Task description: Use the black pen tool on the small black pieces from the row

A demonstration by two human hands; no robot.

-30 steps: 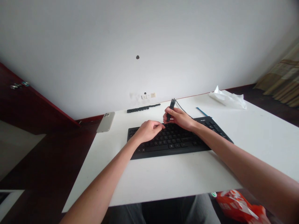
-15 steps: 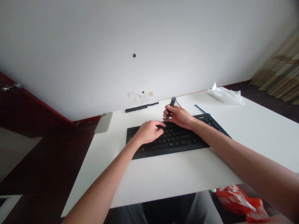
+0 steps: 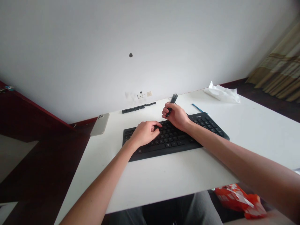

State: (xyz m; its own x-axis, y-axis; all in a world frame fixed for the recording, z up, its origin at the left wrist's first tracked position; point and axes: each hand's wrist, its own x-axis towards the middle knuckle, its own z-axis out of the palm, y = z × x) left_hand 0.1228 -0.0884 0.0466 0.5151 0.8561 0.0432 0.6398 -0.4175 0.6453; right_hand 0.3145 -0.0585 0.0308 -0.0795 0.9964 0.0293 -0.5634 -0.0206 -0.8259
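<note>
Head view: a black tool (image 3: 172,101) tilts up from the pinched fingers of the right hand (image 3: 176,117), just above the keyboard (image 3: 173,140). The left hand (image 3: 145,132) lies curled on the keys, close beside the right; whether it grips anything cannot be told. Beyond the grip lie a black strip (image 3: 138,108) and a blue stick (image 3: 198,107), with a phone (image 3: 100,124) farther left.
</note>
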